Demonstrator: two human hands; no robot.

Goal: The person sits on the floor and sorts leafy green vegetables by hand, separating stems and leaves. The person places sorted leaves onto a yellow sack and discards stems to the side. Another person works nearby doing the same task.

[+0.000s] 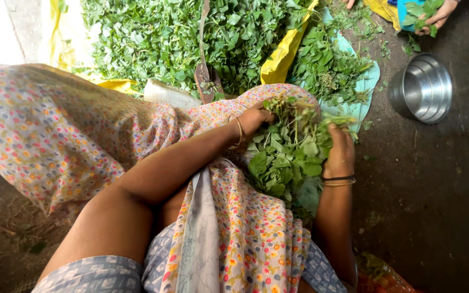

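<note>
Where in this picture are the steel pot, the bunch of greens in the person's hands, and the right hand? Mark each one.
steel pot (pixel 422 87), head view, on its inner wall.
bunch of greens (pixel 286 154), head view, on the leaves mid-bunch.
right hand (pixel 341 149), head view, on the back of the hand.

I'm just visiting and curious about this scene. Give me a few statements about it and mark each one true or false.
1. Both hands, the left hand and the right hand, hold a bunch of leafy greens. True.
2. The steel pot is full of leaves. False: it looks empty.
3. A large heap of greens lies ahead of the person. True.
4. The right wrist is bare. False: it wears bangles.
5. Another person's hand at the top right holds leaves too. True.
</note>
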